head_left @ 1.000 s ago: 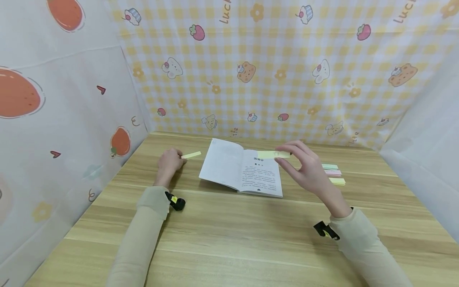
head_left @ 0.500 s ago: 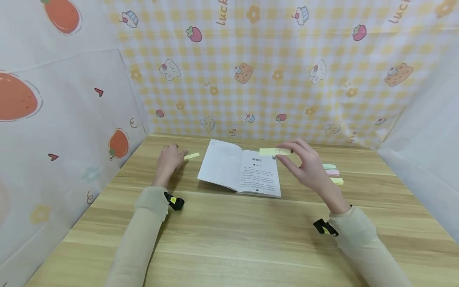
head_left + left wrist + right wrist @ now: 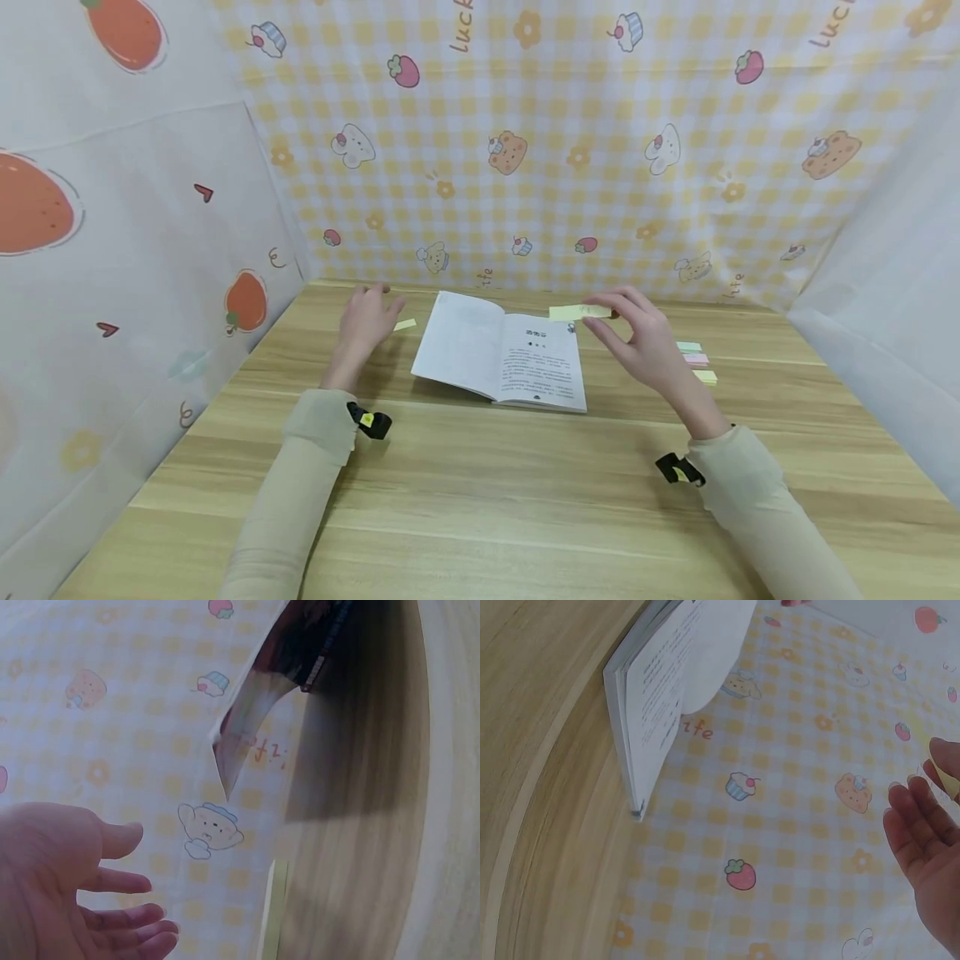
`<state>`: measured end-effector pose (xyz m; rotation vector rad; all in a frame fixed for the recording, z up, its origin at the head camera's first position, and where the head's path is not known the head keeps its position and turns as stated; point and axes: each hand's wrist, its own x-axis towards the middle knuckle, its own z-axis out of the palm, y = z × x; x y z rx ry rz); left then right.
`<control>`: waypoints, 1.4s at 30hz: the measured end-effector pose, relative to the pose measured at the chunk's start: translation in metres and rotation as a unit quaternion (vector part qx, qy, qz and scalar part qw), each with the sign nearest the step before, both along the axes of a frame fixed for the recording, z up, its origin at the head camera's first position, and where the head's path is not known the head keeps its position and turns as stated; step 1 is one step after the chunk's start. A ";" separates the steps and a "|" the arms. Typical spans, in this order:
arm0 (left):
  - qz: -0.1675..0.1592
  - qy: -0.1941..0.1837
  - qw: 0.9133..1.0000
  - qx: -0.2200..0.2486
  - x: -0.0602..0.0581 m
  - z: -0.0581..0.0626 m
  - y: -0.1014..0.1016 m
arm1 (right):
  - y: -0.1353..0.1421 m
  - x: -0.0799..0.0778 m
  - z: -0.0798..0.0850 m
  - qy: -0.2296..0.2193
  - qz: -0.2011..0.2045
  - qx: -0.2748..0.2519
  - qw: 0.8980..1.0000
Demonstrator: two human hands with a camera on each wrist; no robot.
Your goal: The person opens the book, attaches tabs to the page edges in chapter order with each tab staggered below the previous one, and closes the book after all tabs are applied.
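Note:
My right hand [image 3: 641, 337] pinches a pale yellow sticky note strip [image 3: 567, 313] between thumb and fingertips, held above the top of the open book's right page. The open book [image 3: 540, 367] lies on the table with its left page lifting at the near edge. To its left, my left hand [image 3: 365, 321] is raised over the table with loosely bent fingers and holds nothing. A yellow pad of sticky notes [image 3: 274, 911] lies just beside it on the table, apart from the fingers in the left wrist view.
Right of the book, partly behind my right hand, lie a green pad [image 3: 689, 347], a pink pad [image 3: 697, 360] and a yellow pad [image 3: 706, 377] of sticky notes. A patterned cloth [image 3: 465, 167] hangs along the table's back edge.
My left hand has let go of the yellow pad and risen a little away from it. The strip in my right hand has shifted slightly to the right and up.

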<state>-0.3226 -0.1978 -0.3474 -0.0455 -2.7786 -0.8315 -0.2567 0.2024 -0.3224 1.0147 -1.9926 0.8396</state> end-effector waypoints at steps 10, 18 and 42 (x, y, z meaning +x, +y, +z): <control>-0.025 0.025 0.999 0.012 0.007 0.010 0.021 | 0.007 -0.007 -0.004 -0.012 -0.015 -0.008 1.000; -0.052 0.050 0.997 0.006 0.014 0.016 0.043 | 0.019 -0.016 -0.012 -0.025 -0.042 -0.012 0.999; -0.126 0.033 0.991 -0.003 0.012 0.015 0.121 | 0.028 -0.041 -0.027 -0.145 -0.090 -0.026 0.985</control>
